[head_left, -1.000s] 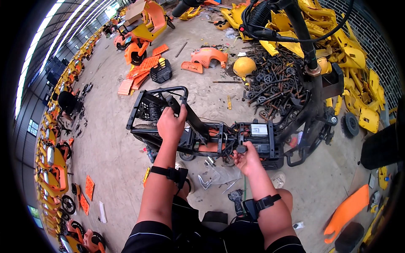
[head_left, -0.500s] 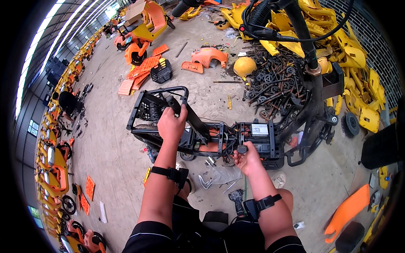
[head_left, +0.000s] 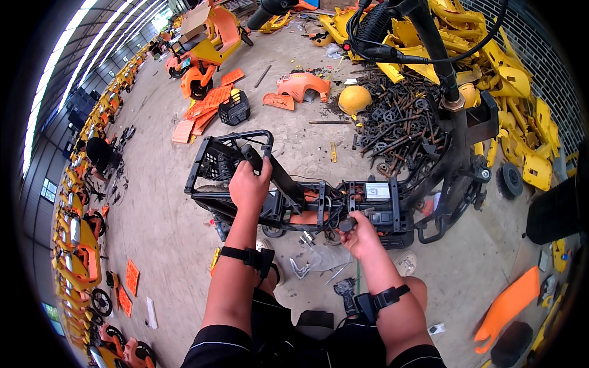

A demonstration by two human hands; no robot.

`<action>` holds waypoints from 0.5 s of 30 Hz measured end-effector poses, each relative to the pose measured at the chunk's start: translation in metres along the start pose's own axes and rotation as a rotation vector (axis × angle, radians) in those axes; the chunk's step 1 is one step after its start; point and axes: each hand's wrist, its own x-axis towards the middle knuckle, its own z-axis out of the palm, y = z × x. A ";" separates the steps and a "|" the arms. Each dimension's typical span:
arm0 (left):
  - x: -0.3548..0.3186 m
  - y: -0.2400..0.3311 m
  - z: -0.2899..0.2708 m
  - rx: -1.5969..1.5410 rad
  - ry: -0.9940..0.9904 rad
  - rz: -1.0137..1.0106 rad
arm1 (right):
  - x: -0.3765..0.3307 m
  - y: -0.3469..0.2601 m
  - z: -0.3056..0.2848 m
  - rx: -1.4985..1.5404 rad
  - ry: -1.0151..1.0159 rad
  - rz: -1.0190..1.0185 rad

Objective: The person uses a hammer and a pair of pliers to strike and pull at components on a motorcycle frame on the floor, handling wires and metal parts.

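A stripped black scooter frame (head_left: 319,228) stands in front of me, with wires and a silver box (head_left: 377,191) in its middle. My left hand (head_left: 248,185) is closed round a black bar (head_left: 250,153) at the frame's rear left, beside a black rack (head_left: 199,165). At the near edge of the frame's middle, my right hand (head_left: 362,236) is closed on a dark round-ended piece (head_left: 348,224). The fingers hide the rest of that piece, so I cannot tell its kind.
Below the frame lie a cordless power tool (head_left: 345,294), silver brackets (head_left: 300,268) and a plastic sheet (head_left: 328,256). Beyond it are a heap of rusty metal parts (head_left: 405,116), a yellow helmet (head_left: 355,99) and orange panels (head_left: 211,101). Yellow scooters (head_left: 80,251) line the left side.
My right hand has shifted slightly down, and the dark round-ended piece has dropped and tilted with it. My left hand keeps its hold on the bar.
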 end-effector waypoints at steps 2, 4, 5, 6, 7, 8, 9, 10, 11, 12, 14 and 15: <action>-0.001 -0.001 0.002 -0.007 0.028 0.020 | 0.001 0.001 -0.001 0.002 0.006 -0.012; -0.001 -0.003 0.002 -0.011 0.022 0.021 | 0.000 0.000 0.000 -0.001 0.005 -0.023; -0.001 -0.003 0.002 -0.015 0.019 0.022 | -0.002 0.000 0.001 -0.005 0.008 -0.030; -0.001 -0.003 0.001 -0.019 0.017 0.023 | -0.005 -0.001 0.002 -0.008 0.011 -0.036; -0.001 -0.002 0.000 -0.024 0.015 0.026 | -0.008 -0.001 0.003 -0.011 0.014 -0.044; -0.001 -0.002 0.000 -0.027 0.021 0.032 | -0.007 -0.001 0.003 -0.002 0.001 -0.037; -0.001 -0.003 0.000 -0.031 0.027 0.038 | -0.004 0.001 0.001 0.007 -0.012 -0.029; 0.000 -0.001 0.000 -0.038 0.032 0.045 | -0.001 0.001 -0.002 0.017 -0.023 -0.024; -0.001 0.001 -0.001 -0.047 0.028 0.037 | 0.002 0.001 -0.003 0.017 -0.023 -0.014; -0.001 0.003 -0.003 -0.056 0.023 0.029 | 0.005 0.002 -0.005 0.016 -0.023 -0.004; -0.001 0.004 -0.006 -0.085 0.003 -0.007 | 0.005 0.003 -0.004 0.012 -0.023 0.011; -0.001 0.002 -0.007 -0.108 -0.014 -0.034 | 0.005 0.004 -0.003 0.009 -0.021 0.012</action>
